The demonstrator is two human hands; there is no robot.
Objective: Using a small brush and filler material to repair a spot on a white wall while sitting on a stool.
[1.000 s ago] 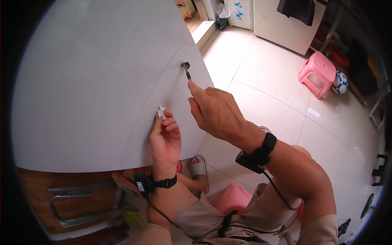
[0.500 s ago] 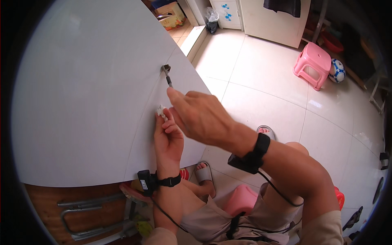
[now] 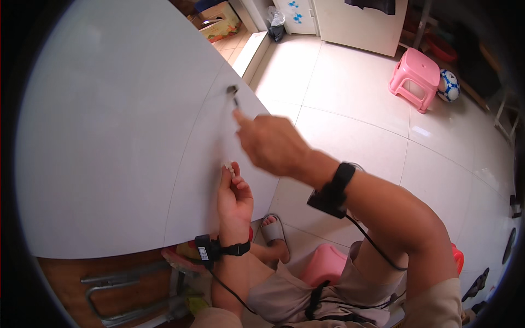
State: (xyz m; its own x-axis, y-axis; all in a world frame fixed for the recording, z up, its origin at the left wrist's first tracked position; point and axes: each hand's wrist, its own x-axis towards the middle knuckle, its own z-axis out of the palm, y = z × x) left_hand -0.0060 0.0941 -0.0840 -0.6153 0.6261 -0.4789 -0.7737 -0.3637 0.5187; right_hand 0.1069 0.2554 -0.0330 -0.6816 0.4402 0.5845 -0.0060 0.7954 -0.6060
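In my right hand (image 3: 276,146), fingers wrapped round the handle, is a small hammer (image 3: 233,90) with a dark head. Its head is held over the large white board (image 3: 115,136), smeared by motion; whether it touches the board I cannot tell. Lower down, my left hand (image 3: 235,197) pinches a few small white pieces (image 3: 228,167) between thumb and fingers, palm turned up. Their exact kind is too small to make out. Both hands are near the board's right-hand edge.
A pink stool (image 3: 416,76) and a ball (image 3: 448,86) stand on the tiled floor at the far right. Another pink stool (image 3: 325,265) is beneath me. Metal tubing (image 3: 117,281) lies below the board's near edge. Cables run from both wrist straps.
My left hand has come nearer and a little right with the white pieces, apart from my right hand. The hammer head has shifted slightly right. The whole view has tilted a little.
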